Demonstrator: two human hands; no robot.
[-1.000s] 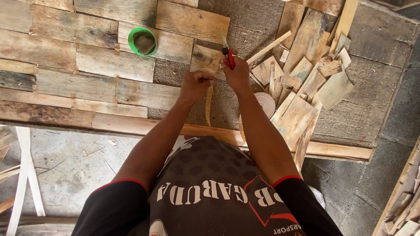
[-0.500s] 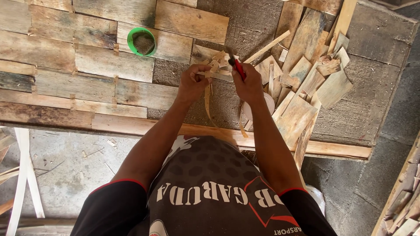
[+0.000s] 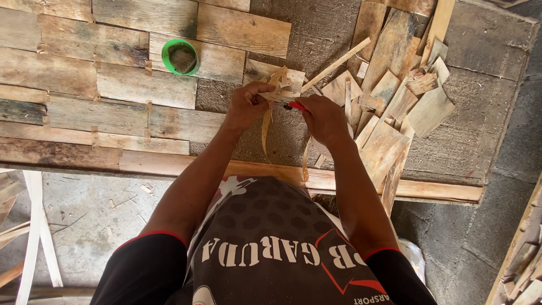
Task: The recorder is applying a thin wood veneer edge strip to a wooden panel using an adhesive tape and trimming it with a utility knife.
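My left hand (image 3: 248, 104) grips a thin pale wood strip (image 3: 266, 127) that curls downward from my fingers above the workbench. My right hand (image 3: 324, 118) is closed on a small red-handled tool (image 3: 297, 105), its tip against the strip just right of my left fingers. A second curl of shaved wood (image 3: 305, 158) hangs below my right hand. Both hands are close together over the rough grey board at the bench's middle.
A green ring-shaped container (image 3: 180, 57) sits on the weathered planks (image 3: 113, 85) at the back left. A heap of wood offcuts (image 3: 395, 101) lies right of my hands. A pale wooden rail (image 3: 440, 189) edges the bench front. Concrete floor with wood scraps (image 3: 84, 214) lies below left.
My hands have drawn nearer to me with the strip, and the red-handled tool has dropped from upright to lying along the strip. A longer curl of wood now hangs.
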